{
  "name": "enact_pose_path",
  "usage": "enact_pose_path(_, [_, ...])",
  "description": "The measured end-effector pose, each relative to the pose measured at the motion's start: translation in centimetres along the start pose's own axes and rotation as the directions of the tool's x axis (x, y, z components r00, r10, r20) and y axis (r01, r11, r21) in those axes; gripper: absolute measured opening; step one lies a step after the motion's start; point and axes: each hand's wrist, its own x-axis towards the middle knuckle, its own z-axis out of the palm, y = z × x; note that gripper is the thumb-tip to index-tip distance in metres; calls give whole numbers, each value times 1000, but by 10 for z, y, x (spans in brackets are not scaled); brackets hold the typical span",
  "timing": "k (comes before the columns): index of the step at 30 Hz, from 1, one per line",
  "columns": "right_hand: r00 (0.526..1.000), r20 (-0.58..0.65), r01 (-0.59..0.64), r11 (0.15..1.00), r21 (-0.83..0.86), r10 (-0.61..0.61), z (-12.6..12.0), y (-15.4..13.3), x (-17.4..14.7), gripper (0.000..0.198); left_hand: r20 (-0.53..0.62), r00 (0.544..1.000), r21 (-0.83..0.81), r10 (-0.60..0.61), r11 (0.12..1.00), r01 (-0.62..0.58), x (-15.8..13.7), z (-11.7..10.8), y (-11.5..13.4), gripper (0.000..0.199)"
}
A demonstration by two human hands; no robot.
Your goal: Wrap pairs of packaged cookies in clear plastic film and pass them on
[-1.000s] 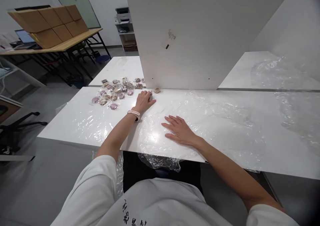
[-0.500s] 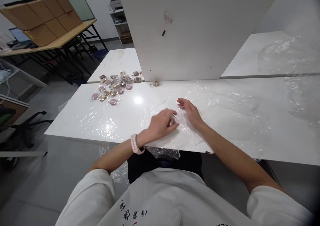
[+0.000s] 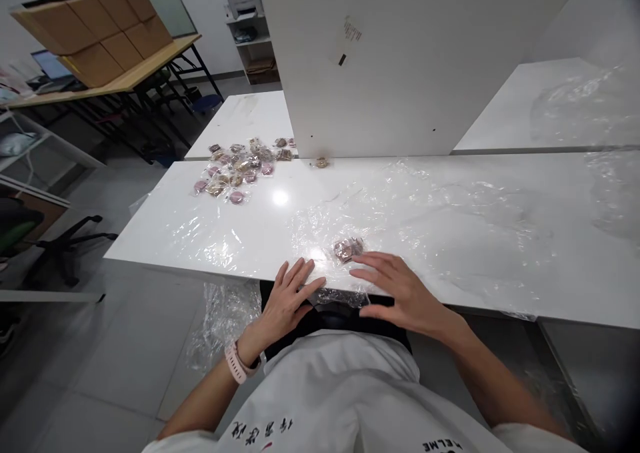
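A brownish, round-looking item in a clear wrapper (image 3: 349, 248) lies on the plastic film near the front edge of the white table; its exact kind is unclear. Just to its right hovers my right hand (image 3: 397, 289), fingers apart and curved, fingertips close to the wrapper. My left hand (image 3: 290, 299) rests at the table's front edge, fingers spread, holding nothing. Clear plastic film (image 3: 465, 233) stretches over the tabletop around both hands.
Several small wrapped pink and brown items (image 3: 240, 169) lie at the back left. One more wrapped item (image 3: 321, 163) sits by the upright white panel (image 3: 390, 73). Crumpled plastic (image 3: 225, 319) hangs below the front edge. Cardboard boxes (image 3: 100, 33) stand on a wooden table.
My left hand has let go of the wrapped item, which now lies on the film, and has drawn back toward the table edge. My right hand has moved toward me. The view has shifted slightly.
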Motion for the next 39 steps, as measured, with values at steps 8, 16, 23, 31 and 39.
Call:
enact_pose_path(8, [991,-81,-110,988,-105,102,38,-13,-47,21,-305,942,-207,-141,975,79,24,3,1,19])
enact_pose_path(16, [685,-263,-605,731,316,680,35,3,-5,33,-448,803,-294,-393,913,283,105,-39,0,19])
enact_pose_path(23, [661,-374,-699,716,10,651,37,35,24,21,-8,806,-742,-592,544,393,142,-18,-14,11])
enact_pose_path(31, [965,-191,-223,942,-250,178,36,28,11,30,23,982,-507,-186,845,172,104,-23,-15,59])
enact_pose_path(39, [969,-5,-246,961,-129,247,30,43,13,42,-65,965,-472,-255,860,195,121,-14,-30,28])
